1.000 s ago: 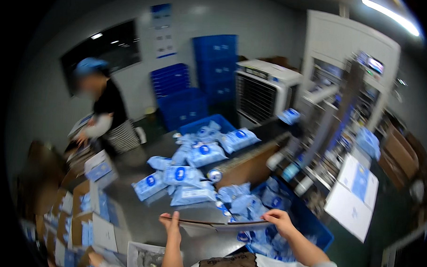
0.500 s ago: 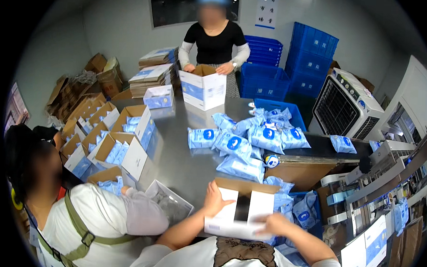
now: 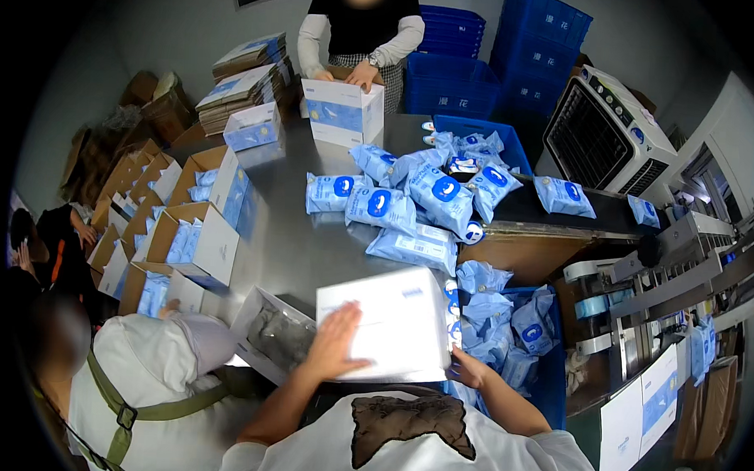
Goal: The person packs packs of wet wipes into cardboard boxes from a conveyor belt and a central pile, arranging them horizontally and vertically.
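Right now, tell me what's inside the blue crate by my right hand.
Blue packs lie heaped in the blue crate. They cover its bottom and whatever lies deeper; your right hand hides a little more.

Packets (image 3: 441, 196) lie on the table (image 3: 282, 232), beyond the nearest box (image 3: 403, 324).

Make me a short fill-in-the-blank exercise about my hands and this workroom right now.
1. The left hand lies against a carton whose upward face is mostly ____.
2. The right hand is at the carton's lower ____ corner.
3. The plastic crates stacked by the wall are ____.
4. The co-worker across the metal table wears a ____ top.
Missing words: white; right; blue; black.
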`<action>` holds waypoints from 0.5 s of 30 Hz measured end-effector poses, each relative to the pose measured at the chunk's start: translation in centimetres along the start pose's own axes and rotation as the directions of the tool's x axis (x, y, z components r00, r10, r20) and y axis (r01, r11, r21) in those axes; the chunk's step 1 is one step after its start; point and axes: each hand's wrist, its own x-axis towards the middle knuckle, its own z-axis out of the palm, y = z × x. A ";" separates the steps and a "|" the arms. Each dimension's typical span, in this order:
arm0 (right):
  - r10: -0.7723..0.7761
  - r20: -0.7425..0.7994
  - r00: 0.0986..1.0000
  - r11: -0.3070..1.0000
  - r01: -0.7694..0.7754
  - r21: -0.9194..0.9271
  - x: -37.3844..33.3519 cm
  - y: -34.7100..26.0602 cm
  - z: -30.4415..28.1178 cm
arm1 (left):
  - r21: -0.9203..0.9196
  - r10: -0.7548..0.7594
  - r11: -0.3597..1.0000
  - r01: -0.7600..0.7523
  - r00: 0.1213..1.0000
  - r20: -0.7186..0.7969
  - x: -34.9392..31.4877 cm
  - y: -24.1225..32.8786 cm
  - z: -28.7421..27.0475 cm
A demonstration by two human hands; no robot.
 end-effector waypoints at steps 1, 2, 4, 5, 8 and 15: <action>0.033 0.056 0.998 0.988 -0.041 0.147 0.1 0.0 0.5 | 0.020 -0.043 0.999 0.046 0.995 -0.092 0.5 -0.2 -0.2; -0.170 -0.011 0.985 0.984 0.170 0.059 -0.6 -1.9 1.4 | 0.041 -0.092 0.994 0.101 0.978 -0.189 0.7 -0.4 -0.6; -0.546 -0.094 0.833 0.835 0.531 -0.141 -3.8 -7.0 4.9 | -0.419 -0.314 0.902 0.106 0.826 -0.467 2.4 0.6 0.8; -0.616 0.004 0.788 0.771 0.603 -0.205 -6.9 -10.5 8.0 | -0.813 -0.544 0.582 -0.021 0.733 -0.408 2.7 1.9 3.5; -0.732 0.358 0.579 0.203 0.688 -0.696 -11.8 -14.9 11.2 | -0.839 -0.644 -0.507 -0.197 0.733 0.217 3.4 4.5 4.6; 0.096 0.874 0.476 -0.609 0.723 -0.326 -8.2 -9.8 7.9 | -0.925 -0.718 0.126 0.357 0.677 0.163 0.3 -4.2 7.6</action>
